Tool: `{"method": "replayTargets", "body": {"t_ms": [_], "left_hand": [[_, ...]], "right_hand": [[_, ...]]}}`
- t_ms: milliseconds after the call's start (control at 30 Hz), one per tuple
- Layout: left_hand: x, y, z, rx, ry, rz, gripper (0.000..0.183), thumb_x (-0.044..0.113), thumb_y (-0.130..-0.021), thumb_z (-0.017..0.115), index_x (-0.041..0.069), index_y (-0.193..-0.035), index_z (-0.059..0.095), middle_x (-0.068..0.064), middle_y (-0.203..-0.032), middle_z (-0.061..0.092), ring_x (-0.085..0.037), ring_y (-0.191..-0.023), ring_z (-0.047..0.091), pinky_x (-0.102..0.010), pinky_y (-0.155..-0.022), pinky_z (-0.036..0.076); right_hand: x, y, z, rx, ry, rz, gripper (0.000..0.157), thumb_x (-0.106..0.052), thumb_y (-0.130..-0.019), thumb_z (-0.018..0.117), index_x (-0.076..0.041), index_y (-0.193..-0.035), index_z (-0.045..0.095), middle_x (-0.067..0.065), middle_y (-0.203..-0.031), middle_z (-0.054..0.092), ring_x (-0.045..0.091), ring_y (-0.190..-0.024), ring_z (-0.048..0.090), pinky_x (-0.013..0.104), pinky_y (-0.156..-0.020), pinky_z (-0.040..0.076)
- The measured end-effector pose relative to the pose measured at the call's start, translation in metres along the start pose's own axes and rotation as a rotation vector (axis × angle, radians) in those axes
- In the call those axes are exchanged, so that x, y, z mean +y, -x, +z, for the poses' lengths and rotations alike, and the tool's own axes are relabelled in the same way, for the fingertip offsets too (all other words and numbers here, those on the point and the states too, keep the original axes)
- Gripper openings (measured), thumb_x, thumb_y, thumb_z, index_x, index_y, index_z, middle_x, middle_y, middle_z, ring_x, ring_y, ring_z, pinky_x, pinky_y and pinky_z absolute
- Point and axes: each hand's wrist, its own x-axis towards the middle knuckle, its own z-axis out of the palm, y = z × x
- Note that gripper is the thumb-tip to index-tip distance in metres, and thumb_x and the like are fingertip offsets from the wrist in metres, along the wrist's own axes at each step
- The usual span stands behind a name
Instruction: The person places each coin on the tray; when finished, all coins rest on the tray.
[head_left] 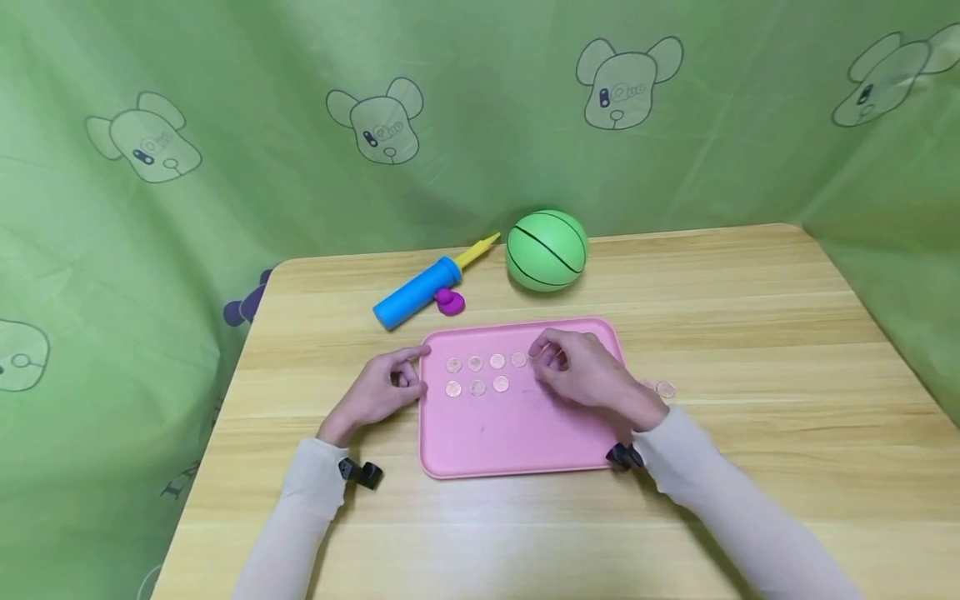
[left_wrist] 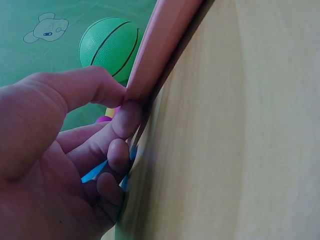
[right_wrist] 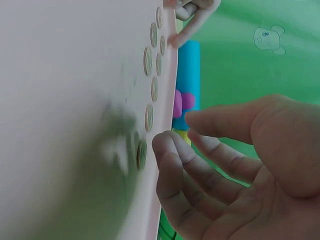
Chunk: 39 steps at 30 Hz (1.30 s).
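Two rows of coins (head_left: 497, 361) lie in a pink tray (head_left: 525, 450) on the table. At the tray's left edge, my left hand (head_left: 382, 387) holds the rim, thumb and index fingertips against it; the left wrist view shows the tray's outer wall (left_wrist: 160, 45) by these fingertips. Over the tray's upper right part is my right hand (head_left: 579, 368), fingers loosely bent. In the right wrist view there is a gap between its thumb and fingers, with nothing held. The closest coin (right_wrist: 142, 154) lies on the tray just beyond its fingertips.
Two more coins (head_left: 666, 389) are on the table right of the tray, one partly hidden by the wrist. Behind the tray lie a blue hand pump (head_left: 416, 292) with a yellow nozzle, a small purple object (head_left: 451, 302) and a green ball (head_left: 547, 250). Green curtain surrounds the table.
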Motion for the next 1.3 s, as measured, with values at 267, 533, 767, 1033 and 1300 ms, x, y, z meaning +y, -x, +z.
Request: {"method": "replayTargets", "body": {"t_ms": [267,533,767,1033,1300], "left_hand": [[0.000,0.000,0.000,0.000,-0.001,0.001,0.064,0.003,-0.095,0.077,-0.003,-0.156,0.056,-0.007,-0.091,0.071,-0.017,-0.083,0.061,-0.022,-0.079,0.050],[-0.003,-0.001,0.000,0.003,0.002,0.003,0.064,0.003,-0.095,0.077,-0.004,-0.155,0.056,-0.008,-0.091,0.071,-0.016,-0.082,0.061,-0.022,-0.078,0.050],[0.000,0.000,0.000,-0.003,0.001,-0.004,0.065,0.003,-0.096,0.077,-0.002,-0.156,0.055,-0.007,-0.092,0.071,-0.016,-0.083,0.061,-0.022,-0.079,0.051],[0.000,0.000,0.000,-0.003,0.003,-0.004,0.064,0.003,-0.096,0.077,-0.003,-0.156,0.056,-0.007,-0.091,0.071,-0.016,-0.083,0.061,-0.022,-0.079,0.051],[-0.003,-0.001,0.000,-0.004,-0.008,-0.009,0.064,0.004,-0.096,0.077,-0.002,-0.157,0.056,-0.006,-0.092,0.071,-0.015,-0.083,0.062,-0.022,-0.082,0.052]], "right_hand": [[0.014,0.017,-0.019,0.036,-0.013,0.017,0.019,-0.002,-0.098,0.073,-0.001,-0.117,0.073,0.010,-0.103,0.076,0.020,-0.094,0.070,0.027,-0.084,0.059],[0.024,0.033,-0.044,0.073,-0.001,0.096,0.026,-0.002,-0.098,0.074,0.000,-0.124,0.071,0.016,-0.108,0.076,0.027,-0.100,0.071,0.028,-0.083,0.060],[0.044,0.046,-0.064,0.120,0.036,0.114,0.027,-0.002,-0.099,0.073,0.002,-0.125,0.072,0.018,-0.107,0.076,0.033,-0.102,0.072,0.022,-0.073,0.058],[0.072,0.061,-0.072,0.109,0.076,0.115,0.024,-0.002,-0.100,0.072,0.003,-0.123,0.072,0.015,-0.105,0.077,0.029,-0.099,0.073,0.021,-0.071,0.057],[0.094,0.076,-0.072,0.097,0.156,0.027,0.023,-0.003,-0.094,0.081,-0.003,-0.116,0.075,0.006,-0.103,0.079,0.022,-0.096,0.074,0.026,-0.083,0.060]]}}
